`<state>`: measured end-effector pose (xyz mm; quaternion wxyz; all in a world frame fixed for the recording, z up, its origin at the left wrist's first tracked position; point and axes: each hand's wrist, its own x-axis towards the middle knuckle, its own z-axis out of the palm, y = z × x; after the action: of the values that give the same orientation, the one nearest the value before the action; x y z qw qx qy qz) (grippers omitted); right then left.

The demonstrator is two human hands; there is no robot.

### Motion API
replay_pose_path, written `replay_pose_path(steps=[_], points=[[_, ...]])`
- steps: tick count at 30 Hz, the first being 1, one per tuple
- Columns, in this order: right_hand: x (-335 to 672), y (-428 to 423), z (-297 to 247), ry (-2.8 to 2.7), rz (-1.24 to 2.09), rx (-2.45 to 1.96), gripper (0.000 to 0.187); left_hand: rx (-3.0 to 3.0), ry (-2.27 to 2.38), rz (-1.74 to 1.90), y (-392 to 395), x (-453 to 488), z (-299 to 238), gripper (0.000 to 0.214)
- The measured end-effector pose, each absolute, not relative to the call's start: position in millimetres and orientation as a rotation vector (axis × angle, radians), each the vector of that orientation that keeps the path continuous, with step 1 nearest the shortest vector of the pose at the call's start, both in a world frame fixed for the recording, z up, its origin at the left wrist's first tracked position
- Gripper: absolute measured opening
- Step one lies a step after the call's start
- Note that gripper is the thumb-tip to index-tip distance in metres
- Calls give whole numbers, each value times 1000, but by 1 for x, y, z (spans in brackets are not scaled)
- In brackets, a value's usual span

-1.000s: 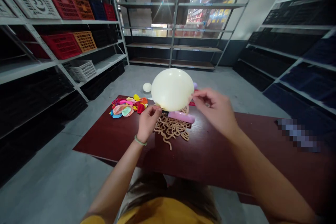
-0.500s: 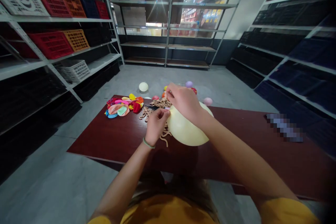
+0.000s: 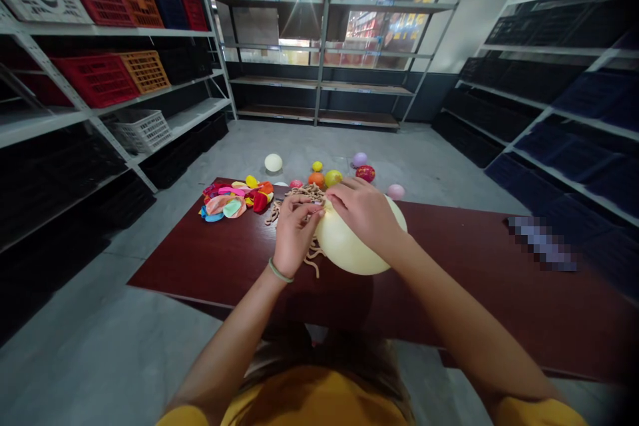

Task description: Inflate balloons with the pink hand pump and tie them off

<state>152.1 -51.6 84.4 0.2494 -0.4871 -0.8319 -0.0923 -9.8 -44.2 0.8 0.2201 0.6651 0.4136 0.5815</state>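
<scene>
A large pale yellow balloon, blown up, is held just over the table, its neck pointing left. My left hand pinches the neck between thumb and fingers. From above, my right hand reaches across the balloon, its closed fingertips meeting the left ones at the neck. Exactly what each fingertip grips there is too small to see. Beyond and below the hands lies a pile of tan cord-like pieces, partly covered by the left hand. Left of it sits a heap of limp, coloured balloons.
The dark red table spans the view. A blurred-out object lies at its right. Several inflated balloons, among them a white balloon and an orange balloon, rest on the floor behind. Shelves with crates line the sides.
My right hand has come down from above the neck to meet the left hand's fingertips. The left hand keeps its pinch, and the balloon has hardly shifted.
</scene>
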Motion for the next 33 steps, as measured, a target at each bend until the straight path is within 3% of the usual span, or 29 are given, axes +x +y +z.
replay_pose_path(steps=[10,16,23,33], points=[[156,-52,69,-2271,-357,-1171,26,1679,1017,1136,-37,-28,21,21],[155,-50,67,-2282,-462,-1035,26,1634,1023,1027,-33,-31,34,20],[152,-55,72,-2247,-318,-1037,19,1427,1008,948,-30,-32,39,20],[146,-80,100,-2429,-521,-1121,29,1272,967,969,-35,-37,51,19]])
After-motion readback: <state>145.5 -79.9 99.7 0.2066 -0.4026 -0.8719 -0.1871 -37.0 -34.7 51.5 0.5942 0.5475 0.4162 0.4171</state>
